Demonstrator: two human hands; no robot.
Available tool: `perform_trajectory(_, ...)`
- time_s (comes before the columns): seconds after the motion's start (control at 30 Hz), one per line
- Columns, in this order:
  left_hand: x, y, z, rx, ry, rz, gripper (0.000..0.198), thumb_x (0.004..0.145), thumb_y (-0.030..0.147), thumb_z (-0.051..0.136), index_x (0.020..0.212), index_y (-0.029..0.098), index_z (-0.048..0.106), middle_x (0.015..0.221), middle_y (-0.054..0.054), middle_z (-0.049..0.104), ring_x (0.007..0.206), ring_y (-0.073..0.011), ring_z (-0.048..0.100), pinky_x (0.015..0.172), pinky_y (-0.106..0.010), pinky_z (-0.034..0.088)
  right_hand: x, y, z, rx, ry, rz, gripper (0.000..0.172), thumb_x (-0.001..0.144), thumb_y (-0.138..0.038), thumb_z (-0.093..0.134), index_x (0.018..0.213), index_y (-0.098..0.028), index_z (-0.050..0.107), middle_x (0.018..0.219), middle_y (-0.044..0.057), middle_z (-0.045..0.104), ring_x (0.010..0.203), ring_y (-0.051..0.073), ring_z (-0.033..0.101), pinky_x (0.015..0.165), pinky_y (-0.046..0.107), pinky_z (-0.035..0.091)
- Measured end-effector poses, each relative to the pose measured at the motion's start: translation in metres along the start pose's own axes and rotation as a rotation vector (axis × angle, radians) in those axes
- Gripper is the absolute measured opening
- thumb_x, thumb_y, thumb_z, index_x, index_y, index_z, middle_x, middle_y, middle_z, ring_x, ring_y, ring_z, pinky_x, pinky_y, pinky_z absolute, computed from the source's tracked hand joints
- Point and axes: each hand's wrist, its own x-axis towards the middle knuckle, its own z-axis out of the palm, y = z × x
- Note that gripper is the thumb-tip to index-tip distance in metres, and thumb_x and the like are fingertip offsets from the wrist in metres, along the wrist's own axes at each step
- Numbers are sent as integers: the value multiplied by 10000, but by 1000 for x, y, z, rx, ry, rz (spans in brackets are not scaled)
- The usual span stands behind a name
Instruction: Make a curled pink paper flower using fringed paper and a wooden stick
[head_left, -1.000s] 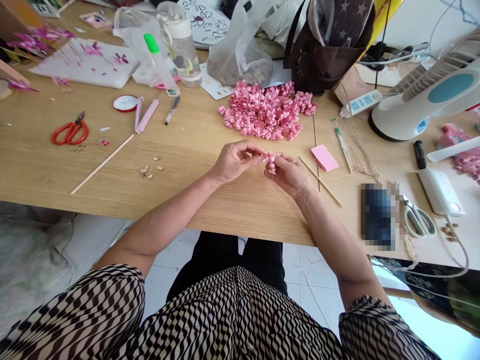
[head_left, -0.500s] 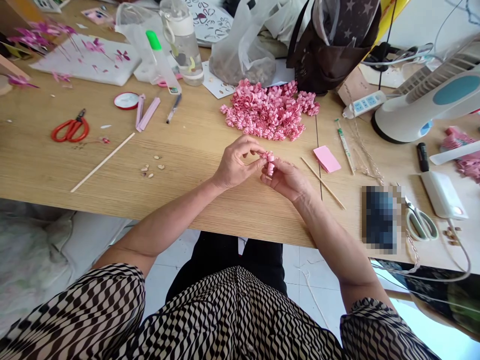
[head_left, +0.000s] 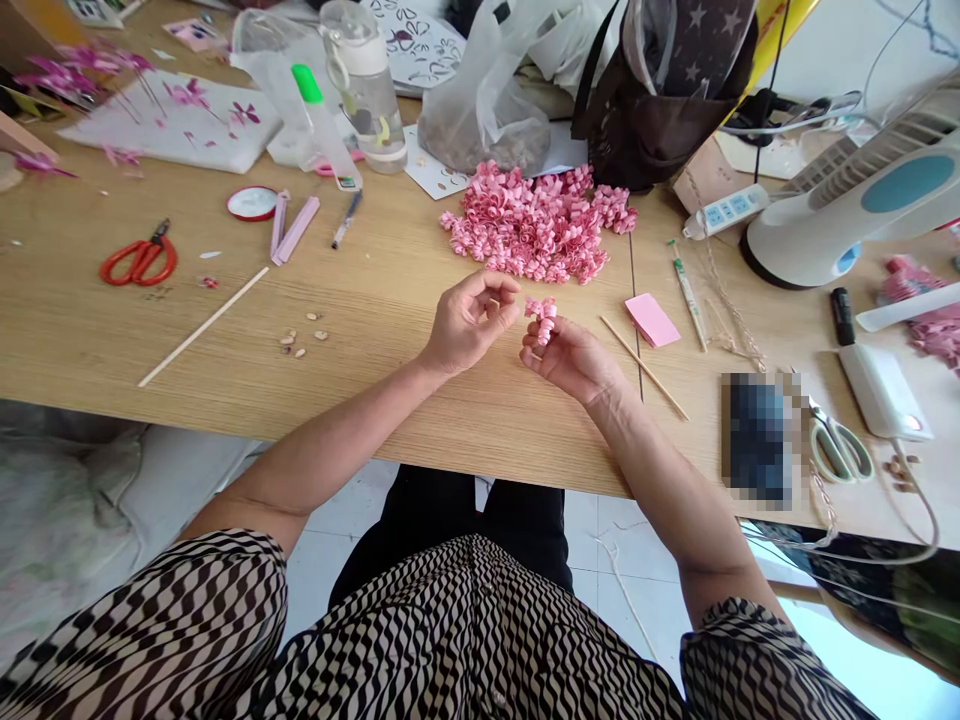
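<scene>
Table edge [head_left: 360, 452] below right hand [head_left: 574, 360]

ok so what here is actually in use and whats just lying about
In use: right hand holding a pink paper curl, left hand, pile of pink paper curls.
Lying about: red-handled scissors, water bottle, power strip, desk fan.

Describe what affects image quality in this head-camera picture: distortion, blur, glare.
Head view: wide-angle distortion bows the table edge; the pink paper curl looks sharp; a pixelated patch hides an object; the lower right corner is overexposed.
</scene>
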Motion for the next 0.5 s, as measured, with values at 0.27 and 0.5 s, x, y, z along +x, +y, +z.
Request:
perform_trajectory(0.27,-3,8,0,434,-7,407,82,878,286,668,916,214,677,869,-10,641,833,-126,612,760,-268,506,-1,3,2,-10,-4,-19,93,787,-211,705,775,-162,627,658,-62,622,636,46,573,692,203,511)
perform_trajectory(0.5,-2,7,0,434,3,420,81,907,252,623,949,204,673,873,-21,641,837,-128,614,759,-265,508,-3,4,3,10,-73,33,128,767,-228,731,823,-174,630,690,-60,629,658,54,577,710,214,521)
